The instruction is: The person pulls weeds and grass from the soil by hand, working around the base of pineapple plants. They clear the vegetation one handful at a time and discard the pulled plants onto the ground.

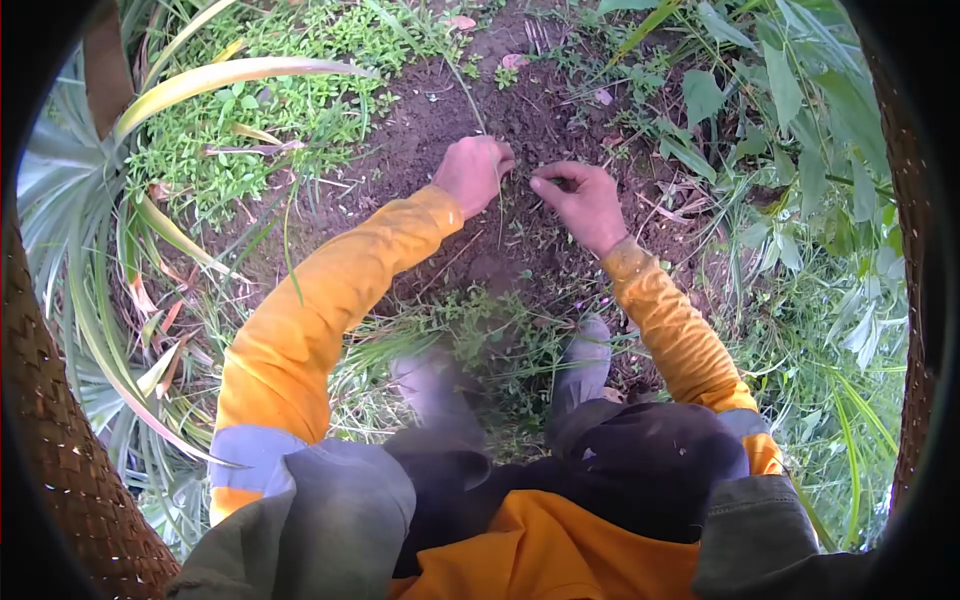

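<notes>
Over a patch of dark bare soil (480, 255), both hands are close together with a small gap between them. My left hand (472, 177) is closed, its fingertips pointing right. A thin green stem (466, 90) runs down to it from above, and a fine strand shows below the fingers, so it appears pinched there. My right hand (585, 205) has its thumb and forefinger brought together, pointing left. Whatever lies between those fingertips, if anything, is too small to make out.
Low green weeds (270, 110) cover the ground at upper left. A spiky long-leaved plant (75, 230) stands at the left, and leafy plants (800, 130) crowd the right. My two boots (583, 360) are planted in grass below the soil. A woven brim (60, 430) borders the view.
</notes>
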### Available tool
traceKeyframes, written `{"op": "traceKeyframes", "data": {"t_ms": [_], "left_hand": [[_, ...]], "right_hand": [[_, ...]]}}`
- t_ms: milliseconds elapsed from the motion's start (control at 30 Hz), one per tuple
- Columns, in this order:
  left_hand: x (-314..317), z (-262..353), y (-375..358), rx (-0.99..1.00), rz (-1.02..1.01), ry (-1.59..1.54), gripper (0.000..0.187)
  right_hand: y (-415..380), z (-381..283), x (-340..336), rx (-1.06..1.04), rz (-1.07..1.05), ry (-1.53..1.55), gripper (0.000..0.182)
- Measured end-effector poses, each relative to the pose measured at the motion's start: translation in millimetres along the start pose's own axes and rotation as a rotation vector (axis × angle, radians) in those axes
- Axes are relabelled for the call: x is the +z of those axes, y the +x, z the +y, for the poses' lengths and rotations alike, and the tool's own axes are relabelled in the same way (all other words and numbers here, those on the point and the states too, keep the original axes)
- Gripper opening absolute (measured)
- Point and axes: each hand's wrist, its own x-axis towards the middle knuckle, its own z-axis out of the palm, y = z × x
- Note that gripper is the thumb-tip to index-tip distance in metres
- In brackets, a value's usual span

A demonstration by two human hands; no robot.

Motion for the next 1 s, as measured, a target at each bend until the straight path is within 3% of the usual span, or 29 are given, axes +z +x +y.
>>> {"op": "traceKeyframes", "data": {"t_ms": [67,100,133,167,267,367,400,433,500,567,633,700,767,833,933,1000], "left_hand": [[-10,21,-13,-0.094,0.042,-0.185,0.014],[-21,35,-22,-0.12,-0.078,-0.18,0.014],[-32,47,-31,-0.15,-0.2,-0.173,0.015],[-38,52,-39,-0.19,-0.321,-0.17,0.016],[-45,41,-48,-0.055,-0.027,-0.062,0.018],[-64,10,-53,0.027,0.299,0.087,0.016],[-73,8,-59,-0.235,0.179,-0.115,0.017],[-94,20,-64,-0.441,0.04,-0.092,0.024],[-103,24,-70,-0.667,-0.07,-0.01,0.032],[-91,20,-83,-0.57,0.021,-0.022,0.029],[-73,10,-96,-0.425,0.117,-0.011,0.027],[-57,0,-103,-0.235,0.223,0.02,0.025],[-54,0,-105,-0.206,0.171,0.102,0.028],[-41,-4,-110,-0.121,0.204,0.337,0.034],[-27,-21,-120,-0.277,-0.012,0.171,0.047],[-33,-22,-123,-0.205,-0.155,0.163,0.052]], "right_hand": [[-9,8,21,-0.117,0.033,-0.052,0.03],[-8,15,38,-0.186,0.087,-0.02,0.033],[-3,18,53,-0.407,0.263,-0.207,0.03],[-1,29,59,-0.394,0.218,-0.219,0.029],[14,47,64,-0.442,0.091,-0.261,0.02],[21,6,35,-0.295,0.009,-0.045,0.018],[27,-11,25,-0.19,-0.034,0.03,0.02],[35,-17,22,-0.316,-0.03,-0.034,0.022],[66,-25,21,-0.574,-0.01,-0.169,0.024],[92,-40,29,-0.797,-0.093,-0.616,0.027],[99,-90,38,-0.665,-0.437,-0.943,0.024],[95,-129,56,-0.688,-0.607,-1.066,0.024],[98,-147,88,-0.836,-0.765,-1.227,0.031],[113,-142,155,-0.584,-0.759,-1.341,0.035],[112,-169,176,-0.531,-0.81,-1.423,0.034],[112,-189,187,-0.559,-0.837,-1.406,0.034]]}}
